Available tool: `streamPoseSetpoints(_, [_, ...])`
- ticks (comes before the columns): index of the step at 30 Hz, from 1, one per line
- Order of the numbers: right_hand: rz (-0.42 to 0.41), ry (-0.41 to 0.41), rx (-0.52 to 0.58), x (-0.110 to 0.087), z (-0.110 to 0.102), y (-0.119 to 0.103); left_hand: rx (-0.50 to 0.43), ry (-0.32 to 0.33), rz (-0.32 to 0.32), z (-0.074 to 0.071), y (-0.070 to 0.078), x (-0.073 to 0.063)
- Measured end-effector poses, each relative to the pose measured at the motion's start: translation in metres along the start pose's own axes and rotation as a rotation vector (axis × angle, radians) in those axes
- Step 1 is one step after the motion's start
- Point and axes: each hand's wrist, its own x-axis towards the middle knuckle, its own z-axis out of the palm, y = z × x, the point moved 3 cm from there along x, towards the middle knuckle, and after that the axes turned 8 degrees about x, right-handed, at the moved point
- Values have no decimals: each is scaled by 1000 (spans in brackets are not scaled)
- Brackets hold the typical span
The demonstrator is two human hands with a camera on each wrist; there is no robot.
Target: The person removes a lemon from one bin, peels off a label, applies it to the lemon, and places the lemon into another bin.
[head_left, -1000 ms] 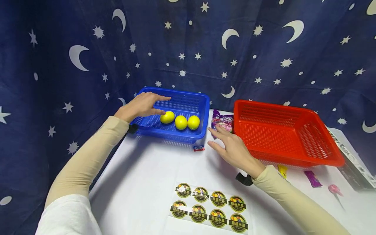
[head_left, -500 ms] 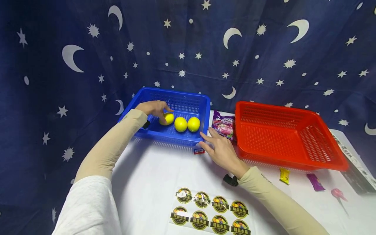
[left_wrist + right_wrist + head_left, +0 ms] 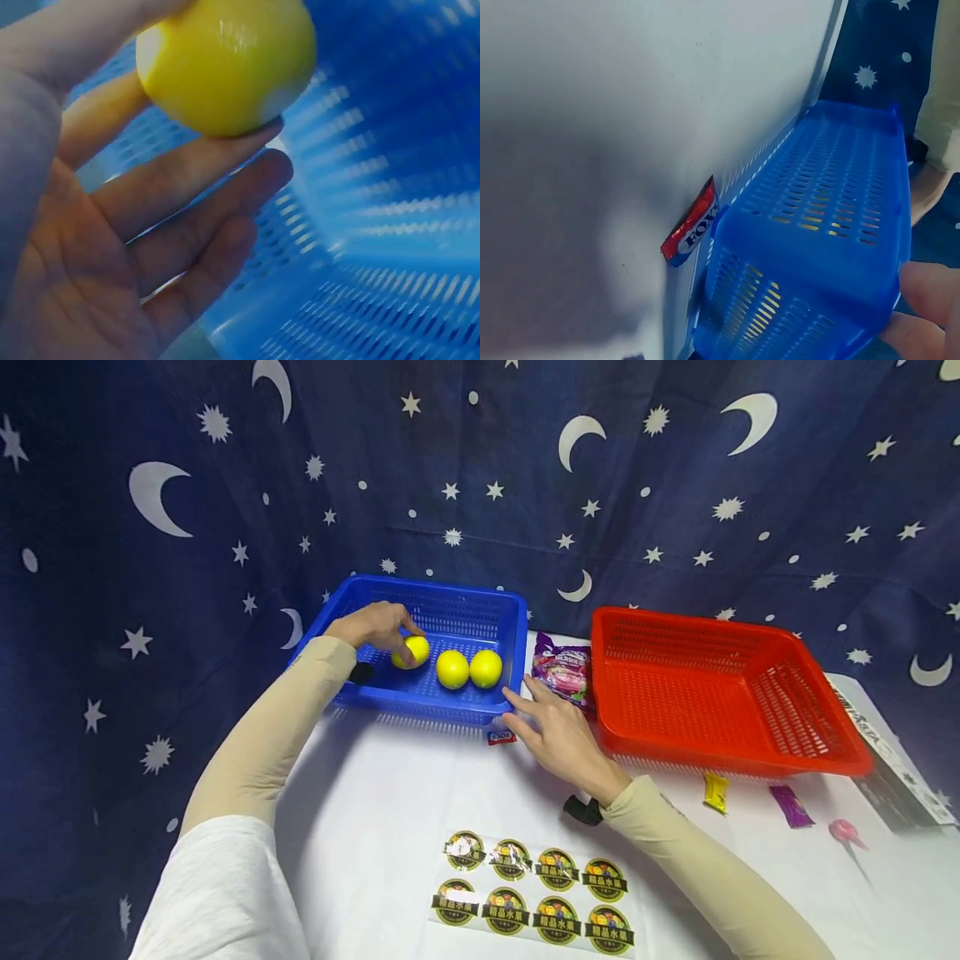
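In the head view my left hand (image 3: pixel 373 625) reaches inside the blue basket (image 3: pixel 408 697) and pinches a yellow lemon (image 3: pixel 415 650). The left wrist view has this lemon (image 3: pixel 232 67) between thumb and fingers, with the remaining fingers spread below it. Two more lemons (image 3: pixel 468 669) lie side by side to its right on the basket floor. My right hand (image 3: pixel 564 737), fingers extended, touches the basket's near right corner. Its fingertips (image 3: pixel 922 289) show right at the blue rim in the right wrist view.
A red basket (image 3: pixel 675 752) stands to the right, with a purple berries bag (image 3: pixel 562 672) between the baskets. A red candy wrapper (image 3: pixel 501 737), yellow and purple candies, a pink lollipop (image 3: pixel 843 832) and a dark box (image 3: pixel 900 772) lie around. A sticker sheet (image 3: pixel 532 893) is in front.
My left hand has come down into the blue basket, taken hold of the left lemon and drawn it slightly left. My right hand has moved left to the basket's corner.
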Motion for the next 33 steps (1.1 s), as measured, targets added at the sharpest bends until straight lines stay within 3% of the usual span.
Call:
streamPoseSetpoints(4, [22, -7, 37, -8, -4, 1, -2, 157, 16, -25, 3, -33])
streamPoseSetpoints(8, [33, 27, 125, -26, -15, 4, -17, 346, 28, -36, 27, -81])
streamPoseSetpoints(12, [32, 68, 205, -49, -29, 8, -32, 495, 122, -20, 68, -125])
streamPoseSetpoints(16, [42, 61, 291, -72, -37, 13, -69, 573, 303, 17, 113, -149])
streamPoseSetpoints(20, [64, -1, 383, -88, -35, 19, -88, 575, 478, 57, 155, -149])
streamPoseSetpoints(22, [75, -35, 417, -93, -32, 22, -107, 545, 514, 75, 172, -141])
streamPoseSetpoints(24, [92, -65, 434, -96, -28, 25, -129, 521, 510, 91, 184, -132])
streamPoseSetpoints(28, [152, -131, 434, -100, -18, 32, -156, 498, 432, 115, 201, -114])
streamPoseSetpoints(33, [206, -158, 408, -101, -9, 38, -162, 488, 371, 129, 215, -104])
